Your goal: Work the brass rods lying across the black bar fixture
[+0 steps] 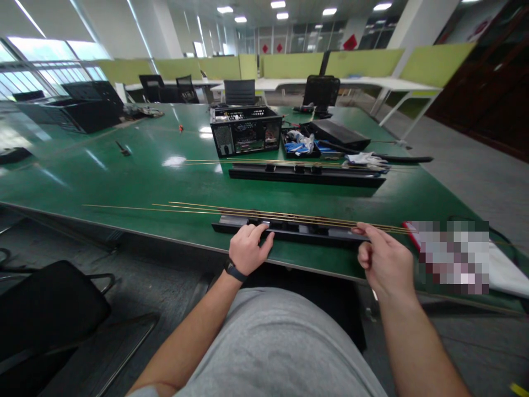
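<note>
Near the table's front edge lies a long black channel (314, 236) with dark blocks along its inside. Several thin gold-coloured rods (248, 213) run lengthwise over it, sticking out past its left end and to the right. My left hand (251, 248) is at the left part of the channel, its fingers over the near wall and the thumb against the front. At the channel's right end my right hand (387, 262) is closed, with the index fingertip at the rods and the other fingers curled; the exact contact is partly hidden.
A second black channel (306, 176) with similar rods lies farther back. Behind it stand an opened computer case (246, 132) and a tray with blue-white gloves (300, 144). White gloves (367, 160) lie right. A pixelated red-and-white item (450, 256) sits at the right edge. A chair (53, 309) stands left.
</note>
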A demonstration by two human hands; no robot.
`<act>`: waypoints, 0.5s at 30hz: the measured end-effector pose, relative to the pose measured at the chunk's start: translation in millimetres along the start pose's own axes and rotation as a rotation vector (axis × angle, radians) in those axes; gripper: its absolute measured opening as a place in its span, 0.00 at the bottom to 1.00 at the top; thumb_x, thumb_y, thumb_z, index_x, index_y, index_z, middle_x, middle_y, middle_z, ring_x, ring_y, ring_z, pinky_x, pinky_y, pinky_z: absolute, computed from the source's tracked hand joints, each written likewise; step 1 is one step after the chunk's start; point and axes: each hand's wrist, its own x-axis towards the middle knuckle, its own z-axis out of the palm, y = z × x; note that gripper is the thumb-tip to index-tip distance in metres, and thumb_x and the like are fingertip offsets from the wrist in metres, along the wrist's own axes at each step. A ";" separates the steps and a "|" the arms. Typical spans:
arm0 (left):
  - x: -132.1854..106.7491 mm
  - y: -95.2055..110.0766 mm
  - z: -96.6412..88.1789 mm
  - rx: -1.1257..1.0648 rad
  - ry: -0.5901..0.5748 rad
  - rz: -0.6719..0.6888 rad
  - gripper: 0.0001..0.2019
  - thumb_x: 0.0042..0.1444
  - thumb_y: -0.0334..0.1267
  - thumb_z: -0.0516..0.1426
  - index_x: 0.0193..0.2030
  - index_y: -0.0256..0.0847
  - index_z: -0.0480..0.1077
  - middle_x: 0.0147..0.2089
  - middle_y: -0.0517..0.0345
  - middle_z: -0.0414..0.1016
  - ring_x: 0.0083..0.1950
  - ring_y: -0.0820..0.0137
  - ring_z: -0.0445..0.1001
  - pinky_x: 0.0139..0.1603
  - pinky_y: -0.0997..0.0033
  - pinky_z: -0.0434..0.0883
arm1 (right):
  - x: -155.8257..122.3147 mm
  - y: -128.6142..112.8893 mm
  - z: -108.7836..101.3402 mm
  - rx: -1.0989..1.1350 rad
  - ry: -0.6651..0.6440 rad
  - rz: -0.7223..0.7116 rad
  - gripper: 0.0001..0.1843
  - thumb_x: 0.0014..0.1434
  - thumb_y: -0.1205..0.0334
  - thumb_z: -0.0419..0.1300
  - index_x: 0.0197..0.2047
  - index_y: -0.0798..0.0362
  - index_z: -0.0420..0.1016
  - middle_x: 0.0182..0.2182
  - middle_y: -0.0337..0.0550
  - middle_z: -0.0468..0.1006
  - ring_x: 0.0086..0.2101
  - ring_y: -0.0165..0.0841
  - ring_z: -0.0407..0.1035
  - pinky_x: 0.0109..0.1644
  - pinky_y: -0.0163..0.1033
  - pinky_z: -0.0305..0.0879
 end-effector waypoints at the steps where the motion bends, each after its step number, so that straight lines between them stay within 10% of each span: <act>1: -0.3 -0.4 0.4 -0.001 -0.001 -0.001 0.10 0.74 0.43 0.62 0.51 0.41 0.81 0.32 0.57 0.76 0.35 0.65 0.76 0.40 0.63 0.70 | 3.7 -0.9 -3.4 0.007 0.027 -0.005 0.24 0.51 0.48 0.78 0.42 0.59 0.86 0.40 0.50 0.85 0.17 0.20 0.60 0.14 0.29 0.49; 10: 2.9 1.5 -2.4 -0.005 0.029 0.022 0.08 0.74 0.42 0.62 0.50 0.40 0.80 0.32 0.57 0.76 0.34 0.65 0.76 0.39 0.63 0.69 | 50.3 -24.3 -59.8 0.041 0.389 -0.037 0.04 0.49 0.72 0.70 0.31 0.58 0.80 0.29 0.45 0.78 0.14 0.23 0.58 0.12 0.30 0.43; 15: 3.2 1.9 -2.9 0.001 0.016 0.008 0.09 0.74 0.43 0.62 0.50 0.41 0.80 0.32 0.57 0.76 0.35 0.65 0.76 0.39 0.63 0.69 | 95.1 -32.0 -107.7 0.061 0.628 -0.006 0.16 0.53 0.83 0.64 0.22 0.54 0.72 0.25 0.43 0.71 0.16 0.23 0.57 0.14 0.29 0.44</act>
